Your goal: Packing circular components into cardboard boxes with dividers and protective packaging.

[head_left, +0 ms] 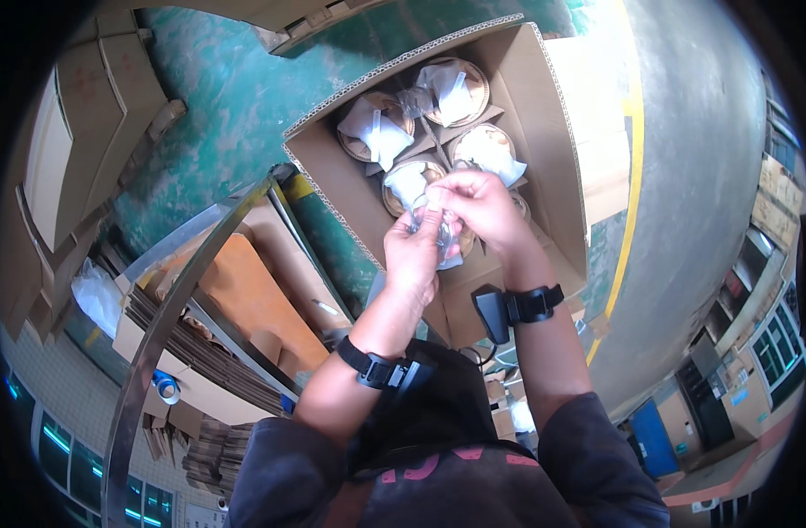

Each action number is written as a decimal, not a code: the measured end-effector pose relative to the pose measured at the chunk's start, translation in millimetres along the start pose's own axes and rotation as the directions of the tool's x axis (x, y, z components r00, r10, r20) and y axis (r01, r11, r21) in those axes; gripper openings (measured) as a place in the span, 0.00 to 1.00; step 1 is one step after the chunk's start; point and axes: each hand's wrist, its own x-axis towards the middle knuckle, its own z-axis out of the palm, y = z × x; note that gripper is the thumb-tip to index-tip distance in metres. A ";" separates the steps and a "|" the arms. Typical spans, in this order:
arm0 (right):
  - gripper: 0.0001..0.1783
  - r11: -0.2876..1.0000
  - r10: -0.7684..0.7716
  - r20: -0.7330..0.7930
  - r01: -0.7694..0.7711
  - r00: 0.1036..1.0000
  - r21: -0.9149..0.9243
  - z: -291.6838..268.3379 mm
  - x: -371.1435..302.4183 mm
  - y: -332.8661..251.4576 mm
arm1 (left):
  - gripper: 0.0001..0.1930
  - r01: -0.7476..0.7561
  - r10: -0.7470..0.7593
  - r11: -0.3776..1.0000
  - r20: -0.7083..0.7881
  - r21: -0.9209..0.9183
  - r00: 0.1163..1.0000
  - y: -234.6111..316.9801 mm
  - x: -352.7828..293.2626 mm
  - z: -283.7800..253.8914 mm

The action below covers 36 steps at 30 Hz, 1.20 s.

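My left hand (409, 253) and my right hand (480, 204) meet over an open cardboard box (557, 176). Pinched between the fingers of both is a piece of crinkled clear plastic (442, 231), whose exact shape I cannot make out. Inside the box stand several round, tan-rimmed containers, each with white wrapping on top; one round container (453, 88) sits at the far end and another (368, 128) to its left. A third round container (488, 150) lies just beyond my right hand. Cardboard dividers (431, 132) separate them. My hands hide the near part of the box's contents.
To the left, a metal-edged frame (196, 282) holds flat cardboard sheets and an orange-brown board (262, 295). A roll of blue tape (165, 387) sits by it. Large cartons (91, 114) stand at the far left. A yellow floor line (633, 202) runs along the right.
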 end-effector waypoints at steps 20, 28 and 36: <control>0.11 0.976 0.095 0.122 -0.068 0.988 -0.206 -18.9 -12.3 38.6 | 0.17 0.208 -0.220 0.964 -0.058 -0.166 0.974 -57.9 -20.5 -12.3; 0.16 0.868 -0.356 -0.399 0.141 0.845 -0.476 -21.5 7.1 92.8 | 0.18 0.115 -0.134 0.967 -0.072 -0.229 0.988 -85.9 -22.1 -9.6; 0.11 0.996 0.057 0.080 -0.051 0.995 -0.069 -40.5 -82.9 89.5 | 0.20 0.199 -0.205 0.958 0.010 0.208 0.979 -98.3 -39.7 -8.1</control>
